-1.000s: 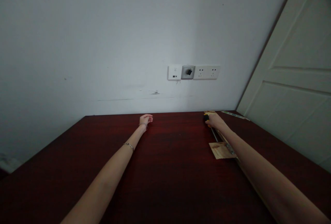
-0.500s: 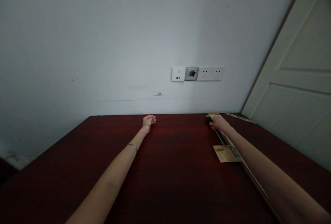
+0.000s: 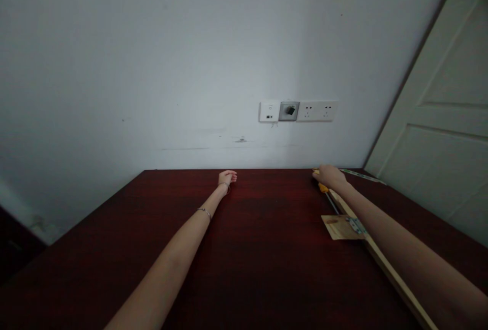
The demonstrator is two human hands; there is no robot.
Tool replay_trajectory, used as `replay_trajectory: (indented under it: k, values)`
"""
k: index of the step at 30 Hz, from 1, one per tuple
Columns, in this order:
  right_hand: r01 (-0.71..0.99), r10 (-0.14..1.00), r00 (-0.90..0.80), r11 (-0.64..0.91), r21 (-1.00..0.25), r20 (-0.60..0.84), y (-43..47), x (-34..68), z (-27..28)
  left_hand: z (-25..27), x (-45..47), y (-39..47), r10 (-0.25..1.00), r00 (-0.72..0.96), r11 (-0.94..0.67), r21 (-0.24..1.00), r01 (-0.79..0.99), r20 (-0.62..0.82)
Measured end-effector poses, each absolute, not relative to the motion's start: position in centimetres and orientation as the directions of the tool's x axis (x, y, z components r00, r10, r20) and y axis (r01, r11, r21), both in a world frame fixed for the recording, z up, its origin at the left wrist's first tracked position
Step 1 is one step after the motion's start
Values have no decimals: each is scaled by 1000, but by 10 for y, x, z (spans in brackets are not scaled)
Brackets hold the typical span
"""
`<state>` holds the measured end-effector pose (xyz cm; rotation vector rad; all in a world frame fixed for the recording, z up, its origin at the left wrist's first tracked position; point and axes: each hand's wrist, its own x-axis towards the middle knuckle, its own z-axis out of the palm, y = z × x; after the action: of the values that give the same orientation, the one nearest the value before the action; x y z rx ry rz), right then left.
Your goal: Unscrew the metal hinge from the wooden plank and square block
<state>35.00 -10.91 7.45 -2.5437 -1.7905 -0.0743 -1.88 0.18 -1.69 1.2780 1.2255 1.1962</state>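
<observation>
On the dark red tabletop [image 3: 244, 248], my left hand [image 3: 227, 176] rests near the back edge, fingers curled in a loose fist with nothing seen in them. My right hand [image 3: 330, 175] is closed over the rear of a screwdriver [image 3: 324, 188], whose orange handle part and metal shaft show below the fingers. The shaft points toward a small wooden board [image 3: 339, 227] with a metal hinge [image 3: 356, 226] on it. A long wooden strip [image 3: 392, 271] runs from there toward me beneath my right forearm. The screwdriver's tip is too small to make out.
The tabletop meets a white wall [image 3: 213, 65] carrying a row of sockets [image 3: 316, 111] and a black plug [image 3: 290, 110]. A green and white strip [image 3: 364, 175] lies at the back right, near a pale panelled door [image 3: 450, 116].
The whole view has shifted slightly, so everything sits further right. My right hand has moved up the screwdriver handle, baring its orange part. My left hand keeps its pose.
</observation>
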Motion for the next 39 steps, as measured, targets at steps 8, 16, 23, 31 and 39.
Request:
replay_trajectory:
  k: [8, 16, 23, 31, 39]
  values:
    - [983, 982, 179, -176, -48, 57, -114, 272, 68, -9, -34, -22, 974, 194, -194, 874, 446, 118]
    - [991, 994, 52, -40, -127, 94, -131, 183, 20, -11, -61, -79, 930, 336, -353, 626, 695, 151]
    - [988, 967, 66, -29, -154, 247, -154, 161, -7, -16, -62, -93, 933, 341, -355, 472, 807, 117]
    - [986, 947, 40, 15, -168, 320, -160, 167, -12, -15, -57, -98, 930, 367, -356, 275, 893, 14]
    - [985, 931, 48, 17, -174, 362, -158, 167, -16, -11, -58, -98, 929, 368, -359, 145, 922, -42]
